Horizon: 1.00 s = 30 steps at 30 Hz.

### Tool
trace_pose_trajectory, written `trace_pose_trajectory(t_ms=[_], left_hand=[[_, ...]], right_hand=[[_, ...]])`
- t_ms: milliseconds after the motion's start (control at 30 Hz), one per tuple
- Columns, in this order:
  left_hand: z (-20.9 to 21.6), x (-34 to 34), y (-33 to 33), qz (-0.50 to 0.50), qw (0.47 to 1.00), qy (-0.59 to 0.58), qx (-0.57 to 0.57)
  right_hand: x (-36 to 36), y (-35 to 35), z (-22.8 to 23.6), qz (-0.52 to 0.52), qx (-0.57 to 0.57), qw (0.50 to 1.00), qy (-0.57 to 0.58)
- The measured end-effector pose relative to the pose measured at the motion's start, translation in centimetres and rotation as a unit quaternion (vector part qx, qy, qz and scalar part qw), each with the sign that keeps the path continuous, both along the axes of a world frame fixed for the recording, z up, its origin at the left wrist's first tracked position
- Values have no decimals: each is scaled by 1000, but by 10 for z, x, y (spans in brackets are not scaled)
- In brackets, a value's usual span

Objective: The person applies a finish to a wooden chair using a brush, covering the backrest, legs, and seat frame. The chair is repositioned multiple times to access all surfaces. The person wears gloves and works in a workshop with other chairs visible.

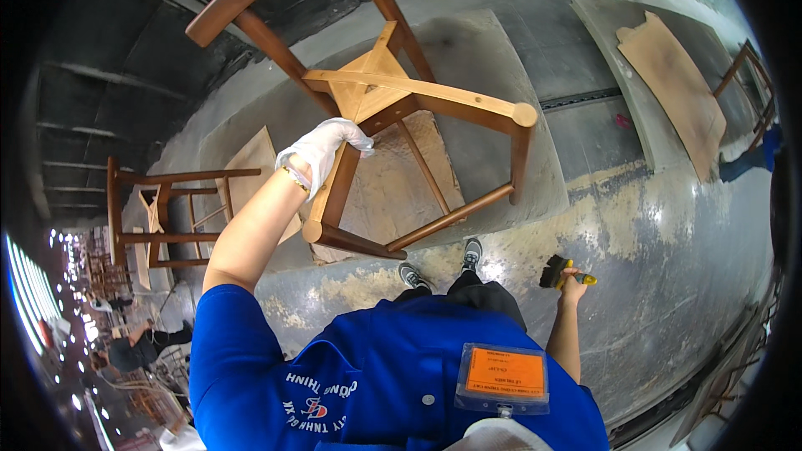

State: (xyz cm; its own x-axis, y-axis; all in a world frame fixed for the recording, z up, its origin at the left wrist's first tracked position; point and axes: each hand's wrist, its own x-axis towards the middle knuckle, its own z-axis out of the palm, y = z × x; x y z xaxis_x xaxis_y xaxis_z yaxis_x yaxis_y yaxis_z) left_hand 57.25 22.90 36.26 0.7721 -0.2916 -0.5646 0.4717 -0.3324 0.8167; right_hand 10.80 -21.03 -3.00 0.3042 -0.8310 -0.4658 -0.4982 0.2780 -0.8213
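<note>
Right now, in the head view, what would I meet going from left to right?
The farther brown chair, the gloved left hand on the nearer chair, two shoes, the brush held in the right hand, the tan sheet on the floor's right side.

I'm looking at a furniture workshop here: chair frame (403,83) up close, brush (551,272), more chairs (188,174), blotched floor (660,217)!

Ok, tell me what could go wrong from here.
Only the gloved left hand grips the chair, so it might tip or slip if that grip loosens. The shoes look close to it and might get knocked. The right hand looks bare around the brush, so any residue could reach skin.
</note>
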Motion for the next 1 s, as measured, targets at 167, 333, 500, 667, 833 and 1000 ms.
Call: trace_pose_trajectory(t_ms=[167, 333, 500, 667, 833, 1000], left_hand=[[-23, -13, -17, 108, 992, -18, -70], [-57, -19, -67, 265, 961, -64, -49], [-65, -30, -111, 430, 876, 29, -214], [-67, -91, -63, 352, 893, -56, -275], [-34, -170, 7, 495, 778, -348, 169], [5, -107, 30, 341, 793, -486, -141]], right_hand=[[32, -36, -20, 46, -2, 999, -21], [60, -35, -44, 14, 79, 993, -82], [71, -31, -62, 84, 53, 995, -34], [76, -30, -76, 148, 48, 988, 2], [71, -13, -75, 34, 97, 986, -132], [60, 24, -50, -62, 109, 982, -143]])
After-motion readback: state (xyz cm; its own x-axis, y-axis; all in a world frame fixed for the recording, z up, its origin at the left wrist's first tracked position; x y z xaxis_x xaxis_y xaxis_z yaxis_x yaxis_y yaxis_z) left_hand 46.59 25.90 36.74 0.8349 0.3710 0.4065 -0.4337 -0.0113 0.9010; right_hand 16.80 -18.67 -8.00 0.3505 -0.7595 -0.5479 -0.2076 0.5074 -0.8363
